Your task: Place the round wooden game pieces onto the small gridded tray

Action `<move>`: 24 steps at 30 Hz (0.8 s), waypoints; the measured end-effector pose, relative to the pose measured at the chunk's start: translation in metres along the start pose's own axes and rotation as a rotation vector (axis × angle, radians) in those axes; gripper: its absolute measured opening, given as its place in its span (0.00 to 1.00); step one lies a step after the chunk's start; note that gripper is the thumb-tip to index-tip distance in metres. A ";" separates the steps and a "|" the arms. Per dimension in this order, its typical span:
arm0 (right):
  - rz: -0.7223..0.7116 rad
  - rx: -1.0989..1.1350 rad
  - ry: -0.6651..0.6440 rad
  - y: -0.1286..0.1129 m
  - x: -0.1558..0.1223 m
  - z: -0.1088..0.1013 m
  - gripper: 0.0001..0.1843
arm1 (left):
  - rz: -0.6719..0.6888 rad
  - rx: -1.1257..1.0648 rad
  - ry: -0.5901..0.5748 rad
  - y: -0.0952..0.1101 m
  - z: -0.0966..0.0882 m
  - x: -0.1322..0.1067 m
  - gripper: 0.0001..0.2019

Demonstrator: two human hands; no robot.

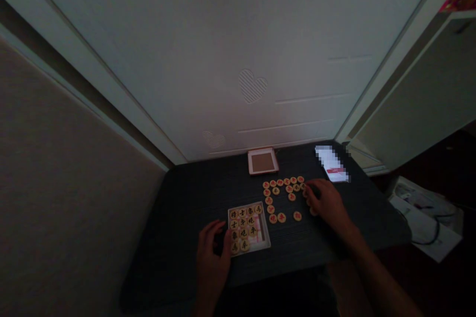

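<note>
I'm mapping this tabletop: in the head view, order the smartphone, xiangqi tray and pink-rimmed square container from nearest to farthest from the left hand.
1. Xiangqi tray, immediately right of the left hand.
2. Pink-rimmed square container, beyond the tray.
3. Smartphone, at back right.

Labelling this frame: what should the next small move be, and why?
Probably put the black-marked piece nearest the right hand into the tray: its pieces all look black-marked, and its right side has room.
</note>
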State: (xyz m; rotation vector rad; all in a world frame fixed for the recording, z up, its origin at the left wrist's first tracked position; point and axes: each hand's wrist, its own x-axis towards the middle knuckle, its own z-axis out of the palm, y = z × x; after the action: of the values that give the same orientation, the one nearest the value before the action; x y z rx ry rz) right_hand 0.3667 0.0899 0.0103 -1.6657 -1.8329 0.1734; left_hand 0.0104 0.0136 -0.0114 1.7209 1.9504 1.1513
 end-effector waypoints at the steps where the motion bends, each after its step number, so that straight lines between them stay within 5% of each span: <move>1: -0.031 0.008 -0.022 -0.004 0.001 0.001 0.11 | 0.004 -0.002 0.000 0.000 0.000 0.000 0.16; 10: -0.313 0.057 -0.267 -0.053 0.003 0.026 0.20 | 0.038 -0.011 -0.002 -0.001 0.000 0.000 0.14; 24: -0.325 -0.029 -0.238 -0.049 -0.008 0.026 0.14 | 0.016 -0.040 0.003 0.000 0.000 0.000 0.14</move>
State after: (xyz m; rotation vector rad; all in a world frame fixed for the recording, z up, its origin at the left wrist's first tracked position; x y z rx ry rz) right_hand 0.3112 0.0817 0.0117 -1.3880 -2.2657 0.2128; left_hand 0.0109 0.0133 -0.0116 1.7180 1.9062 1.1910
